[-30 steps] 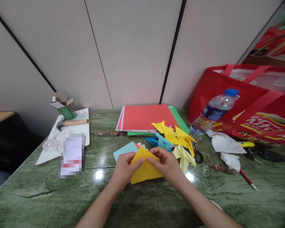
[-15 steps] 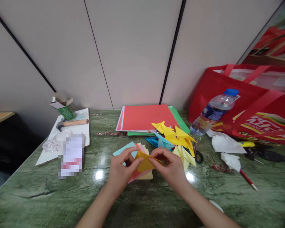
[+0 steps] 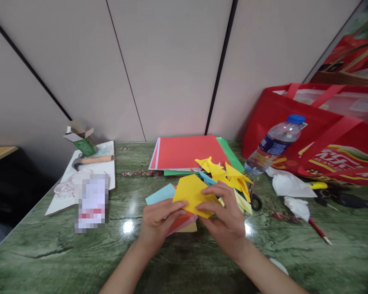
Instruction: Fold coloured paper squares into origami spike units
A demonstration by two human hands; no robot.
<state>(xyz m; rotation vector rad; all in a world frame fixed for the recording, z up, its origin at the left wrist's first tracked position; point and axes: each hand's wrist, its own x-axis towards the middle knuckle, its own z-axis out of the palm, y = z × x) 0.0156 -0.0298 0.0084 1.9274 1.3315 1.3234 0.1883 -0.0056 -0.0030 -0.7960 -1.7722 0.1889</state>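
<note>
Both of my hands hold a partly folded yellow paper (image 3: 192, 192) just above a small stack of coloured paper squares (image 3: 161, 194) on the green marble table (image 3: 49, 253). My left hand (image 3: 159, 222) pinches the paper's lower left edge. My right hand (image 3: 225, 214) grips its right side, fingers curled over the top. Behind the right hand lies a pile of folded yellow origami figures (image 3: 230, 175), with a blue one partly hidden among them.
A stack of large coloured sheets (image 3: 187, 152), red on top, lies by the wall. A water bottle (image 3: 274, 143) leans on a red bag (image 3: 325, 130). Scissors (image 3: 256, 201), crumpled tissues (image 3: 290, 185), a red pencil (image 3: 319, 230), a hammer (image 3: 92, 160), a green box (image 3: 81, 139) and beads (image 3: 64, 187) lie around.
The yellow paper has been turned up and opened out towards the far side, showing a broad flat face. My hands shifted slightly right and farther along its edges.
</note>
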